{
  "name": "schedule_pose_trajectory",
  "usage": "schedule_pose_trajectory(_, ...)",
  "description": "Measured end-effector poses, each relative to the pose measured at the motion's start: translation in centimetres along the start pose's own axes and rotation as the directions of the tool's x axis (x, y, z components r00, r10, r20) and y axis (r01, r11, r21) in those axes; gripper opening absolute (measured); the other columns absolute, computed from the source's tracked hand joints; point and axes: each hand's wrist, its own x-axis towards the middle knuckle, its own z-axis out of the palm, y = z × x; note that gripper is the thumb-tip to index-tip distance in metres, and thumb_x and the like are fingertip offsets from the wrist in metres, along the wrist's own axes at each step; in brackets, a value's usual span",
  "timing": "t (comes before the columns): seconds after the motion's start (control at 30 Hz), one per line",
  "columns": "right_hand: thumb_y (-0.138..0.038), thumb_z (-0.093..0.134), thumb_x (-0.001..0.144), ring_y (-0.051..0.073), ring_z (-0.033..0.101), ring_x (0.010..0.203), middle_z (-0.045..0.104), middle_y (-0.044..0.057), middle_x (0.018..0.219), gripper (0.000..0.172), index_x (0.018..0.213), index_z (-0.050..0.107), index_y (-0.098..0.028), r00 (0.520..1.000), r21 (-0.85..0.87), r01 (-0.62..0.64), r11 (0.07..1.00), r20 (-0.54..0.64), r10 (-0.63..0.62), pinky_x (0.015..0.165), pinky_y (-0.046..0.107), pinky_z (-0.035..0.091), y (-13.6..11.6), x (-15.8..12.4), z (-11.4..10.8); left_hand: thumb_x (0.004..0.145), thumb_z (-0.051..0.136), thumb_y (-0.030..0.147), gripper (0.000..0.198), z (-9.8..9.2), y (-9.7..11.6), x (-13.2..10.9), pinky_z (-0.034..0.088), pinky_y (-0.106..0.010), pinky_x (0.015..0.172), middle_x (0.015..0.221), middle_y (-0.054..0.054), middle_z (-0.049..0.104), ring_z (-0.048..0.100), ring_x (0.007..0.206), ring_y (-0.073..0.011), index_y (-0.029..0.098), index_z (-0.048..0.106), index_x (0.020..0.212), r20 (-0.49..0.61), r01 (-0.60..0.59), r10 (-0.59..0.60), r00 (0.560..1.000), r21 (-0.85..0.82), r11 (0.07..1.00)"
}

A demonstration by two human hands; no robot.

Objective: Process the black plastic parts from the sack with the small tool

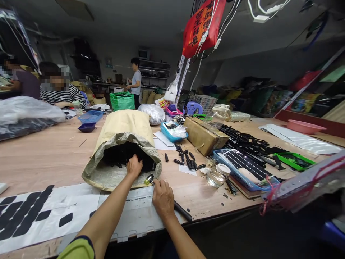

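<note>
My left hand [134, 165] reaches into the mouth of a tan woven sack [126, 124] that lies on its side with the opening towards me. Its fingers are curled among black parts [115, 158] inside; what they grip is lost in the dark. My right hand [163, 197] is closed over the shaft of a small hammer [183, 211] at the table's front edge. The hammer's yellowish head [148, 179] points at the sack's lip, and its black handle sticks out to the right beneath the hand.
Several black cylindrical handles [188, 162] lie right of the sack, near a cardboard box [205, 135], a glass jar [215, 178] and a blue tray [253, 185]. A white sheet with black stickers [66, 219] is at front left. Other people [136, 81] are farther back.
</note>
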Motion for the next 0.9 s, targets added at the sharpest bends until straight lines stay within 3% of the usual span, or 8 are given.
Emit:
schedule_pose_trajectory(0.13,-0.016,0.045,0.092,0.021,0.05,0.092,0.06,0.006,0.099,0.028,0.114,0.06,-0.024,1.0,0.013,-0.004,1.0,0.001,0.004,0.075,0.032,0.034,0.0,0.0,0.0,0.086,0.059,0.03,0.031,-0.2,0.4,0.2,0.048,-0.038,0.079,0.107,-0.021,0.071,0.068,0.1,-0.0338,0.015,0.062,0.113,0.036,-0.007,0.006,0.999,0.052,0.999)
schedule_pose_trajectory(0.27,-0.017,0.045,0.092,0.021,0.049,0.092,0.06,0.007,0.1,0.027,0.113,0.061,-0.023,1.0,0.02,-0.011,1.0,0.002,0.011,0.076,0.032,0.034,-0.1,0.0,-0.1,0.079,0.063,0.028,0.023,-1.8,-1.6,-0.7,0.047,-0.031,0.077,0.099,-0.013,0.074,0.068,0.097,-0.0276,0.017,0.072,0.098,0.086,-0.015,0.02,0.996,-0.056,0.998)
schedule_pose_trajectory(0.47,-0.019,0.045,0.092,0.021,0.048,0.091,0.06,0.008,0.1,0.027,0.114,0.061,-0.022,0.999,0.017,-0.026,1.0,0.036,0.025,0.075,0.033,0.034,-0.4,0.2,-0.7,0.078,0.063,0.042,0.03,-3.9,-7.1,-7.1,0.046,-0.028,0.069,0.081,-0.002,0.07,0.063,0.075,-0.0184,0.019,0.075,0.093,0.148,-0.186,0.244,0.958,-0.322,0.928)
schedule_pose_trajectory(0.63,-0.019,0.045,0.092,0.022,0.048,0.091,0.061,0.008,0.1,0.028,0.115,0.062,-0.022,0.998,0.017,-0.029,0.999,0.056,0.028,0.075,0.032,0.034,-0.5,0.2,-0.8,0.077,0.063,0.032,0.022,-3.8,-9.0,-11.9,0.044,-0.034,0.081,0.085,-0.004,0.066,0.058,0.087,-0.0221,0.022,0.075,0.093,0.164,-0.355,0.391,0.906,-0.21,0.911)
schedule_pose_trajectory(0.9,-0.017,0.044,0.093,0.019,0.053,0.09,0.064,0.007,0.099,0.029,0.113,0.065,-0.022,0.996,0.086,-0.032,0.996,0.089,0.024,0.076,0.029,0.039,0.1,0.3,-1.4,0.078,0.066,0.028,0.02,-3.4,-9.1,-12.0,0.04,-0.036,0.086,0.087,-0.004,0.065,0.054,0.092,-0.023,0.022,0.074,0.095,0.166,-0.389,0.41,0.897,-0.148,0.909)
